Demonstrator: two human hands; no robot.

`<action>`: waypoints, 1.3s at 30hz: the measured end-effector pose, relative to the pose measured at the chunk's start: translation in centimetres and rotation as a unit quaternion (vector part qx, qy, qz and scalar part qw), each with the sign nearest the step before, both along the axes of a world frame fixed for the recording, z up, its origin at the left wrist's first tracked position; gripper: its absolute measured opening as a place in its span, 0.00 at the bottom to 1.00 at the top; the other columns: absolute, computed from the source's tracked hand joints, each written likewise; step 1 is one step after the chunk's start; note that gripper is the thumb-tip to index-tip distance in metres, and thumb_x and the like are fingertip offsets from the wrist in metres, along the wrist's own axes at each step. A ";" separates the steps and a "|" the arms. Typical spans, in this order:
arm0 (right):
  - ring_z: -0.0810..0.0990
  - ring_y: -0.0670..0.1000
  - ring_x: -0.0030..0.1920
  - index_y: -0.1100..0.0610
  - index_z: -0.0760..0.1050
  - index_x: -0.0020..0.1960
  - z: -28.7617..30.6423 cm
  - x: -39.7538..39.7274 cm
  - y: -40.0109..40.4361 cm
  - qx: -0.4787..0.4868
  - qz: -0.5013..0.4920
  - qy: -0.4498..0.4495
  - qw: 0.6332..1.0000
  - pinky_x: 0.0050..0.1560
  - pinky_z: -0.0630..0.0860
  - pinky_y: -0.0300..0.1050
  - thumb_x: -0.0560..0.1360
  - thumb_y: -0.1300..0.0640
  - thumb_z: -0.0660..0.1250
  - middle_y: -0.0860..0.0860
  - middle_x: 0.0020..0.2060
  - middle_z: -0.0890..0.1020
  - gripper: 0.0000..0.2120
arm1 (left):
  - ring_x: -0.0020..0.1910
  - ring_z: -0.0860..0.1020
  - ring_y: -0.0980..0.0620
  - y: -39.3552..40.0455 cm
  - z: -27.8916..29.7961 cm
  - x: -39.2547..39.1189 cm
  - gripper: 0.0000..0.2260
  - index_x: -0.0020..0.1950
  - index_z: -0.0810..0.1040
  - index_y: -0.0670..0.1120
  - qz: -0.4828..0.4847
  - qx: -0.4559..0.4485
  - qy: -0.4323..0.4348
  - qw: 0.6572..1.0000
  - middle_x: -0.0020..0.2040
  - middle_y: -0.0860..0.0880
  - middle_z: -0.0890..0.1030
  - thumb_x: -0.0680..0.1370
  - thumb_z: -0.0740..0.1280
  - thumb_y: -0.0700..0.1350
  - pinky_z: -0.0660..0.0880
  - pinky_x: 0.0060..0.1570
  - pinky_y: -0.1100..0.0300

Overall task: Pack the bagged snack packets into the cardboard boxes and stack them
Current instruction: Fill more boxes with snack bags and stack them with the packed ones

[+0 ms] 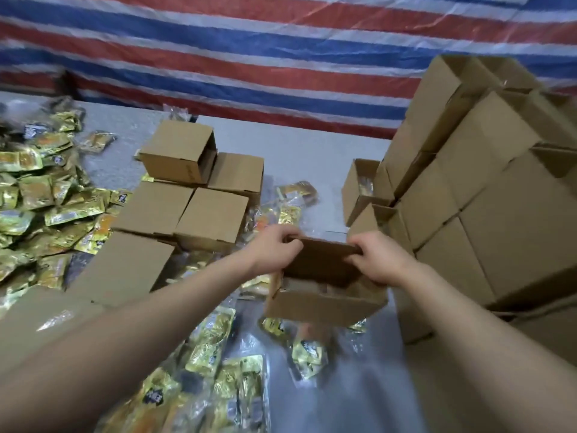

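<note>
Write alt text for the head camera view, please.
Both hands, left hand and right hand, grip the lid flap of an open cardboard box on a grey table. Gold snack packets lie left; stacked boxes stand right.

Plain brown cardboard boxes [487,195]; shiny gold snack packets [34,195] with small black labels and touches of orange; a tarpaulin [249,42] striped red, blue and white; a pale grey table [299,151]

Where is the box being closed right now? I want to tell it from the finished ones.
In the head view, the open box sits low and centre, gripped by the left hand and right hand, just left of the tall box stack.
</note>
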State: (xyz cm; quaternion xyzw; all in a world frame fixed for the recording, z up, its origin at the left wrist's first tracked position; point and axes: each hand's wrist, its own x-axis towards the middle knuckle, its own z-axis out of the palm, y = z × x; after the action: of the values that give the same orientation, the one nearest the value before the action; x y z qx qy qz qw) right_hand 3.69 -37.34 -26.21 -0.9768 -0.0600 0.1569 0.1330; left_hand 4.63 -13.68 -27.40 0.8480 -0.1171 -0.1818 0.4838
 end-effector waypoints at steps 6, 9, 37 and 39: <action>0.80 0.53 0.51 0.46 0.69 0.42 -8.6 -10.8 -2.6 -0.045 0.015 0.101 0.994 0.43 0.71 0.45 0.78 0.47 0.65 0.48 0.47 0.81 0.08 | 0.46 0.79 0.57 -1.4 -8.2 -8.6 0.07 0.49 0.83 0.51 -0.084 0.062 0.055 0.993 0.46 0.56 0.83 0.80 0.65 0.46 0.74 0.45 0.65; 0.79 0.54 0.55 0.45 0.70 0.46 -12.5 -14.3 -2.6 -0.047 0.021 0.142 0.989 0.46 0.70 0.45 0.79 0.49 0.64 0.50 0.52 0.81 0.04 | 0.48 0.78 0.56 -1.5 -11.7 -12.0 0.08 0.53 0.83 0.50 -0.119 0.099 0.057 0.986 0.49 0.54 0.82 0.81 0.63 0.47 0.72 0.46 0.65; 0.76 0.45 0.61 0.46 0.73 0.66 -12.9 -16.0 -4.2 0.133 -0.176 0.086 0.971 0.63 0.72 0.46 0.70 0.24 0.47 0.41 0.62 0.78 0.38 | 0.72 0.66 0.38 -12.2 -19.6 1.2 0.42 0.79 0.51 0.44 -0.087 0.489 0.003 0.868 0.74 0.38 0.64 0.76 0.63 0.66 0.71 0.65 0.37; 0.77 0.45 0.60 0.45 0.74 0.65 -13.5 -15.8 -4.3 0.153 -0.195 0.089 0.965 0.63 0.73 0.47 0.69 0.23 0.48 0.40 0.61 0.78 0.37 | 0.72 0.66 0.37 -12.8 -20.2 1.6 0.44 0.81 0.47 0.43 -0.101 0.500 0.013 0.860 0.75 0.38 0.63 0.76 0.65 0.64 0.68 0.64 0.32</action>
State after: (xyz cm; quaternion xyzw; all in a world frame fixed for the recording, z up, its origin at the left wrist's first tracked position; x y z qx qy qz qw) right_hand -12.14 -41.69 -39.67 -0.9196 0.1207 0.2034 0.3136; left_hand 6.25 -26.50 -47.57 0.9569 -0.0892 -0.2752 -0.0248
